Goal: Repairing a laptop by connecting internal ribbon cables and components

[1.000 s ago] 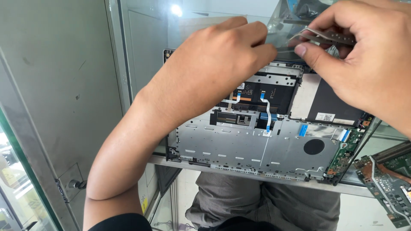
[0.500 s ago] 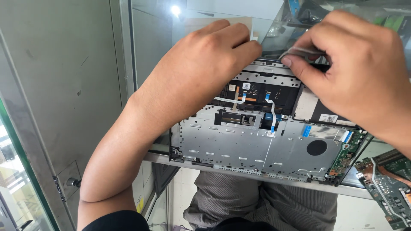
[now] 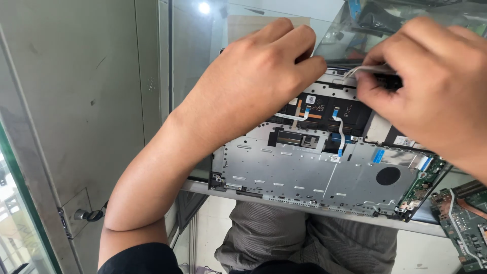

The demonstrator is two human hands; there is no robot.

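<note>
An opened laptop base (image 3: 314, 177), silver metal plate up, lies on a glass counter. Its far half shows a black board with thin white and blue ribbon cables (image 3: 339, 133). My left hand (image 3: 253, 83) rests knuckles up on the base's far left part, fingers curled down onto it. My right hand (image 3: 431, 96) is at the far right edge, pinching a thin pale strip (image 3: 368, 70) between thumb and fingers. What lies under the left palm is hidden.
A green circuit board (image 3: 464, 223) lies at the right edge of the glass counter (image 3: 426, 227). A metal cabinet wall with a lock (image 3: 86, 215) stands at the left. Through the glass I see my grey trousers (image 3: 304, 238). Dark clutter sits at the far right.
The view has shifted down slightly. My right hand has moved lower and nearer to the laptop's far edge with the strip still pinched. My left hand stays on the base.
</note>
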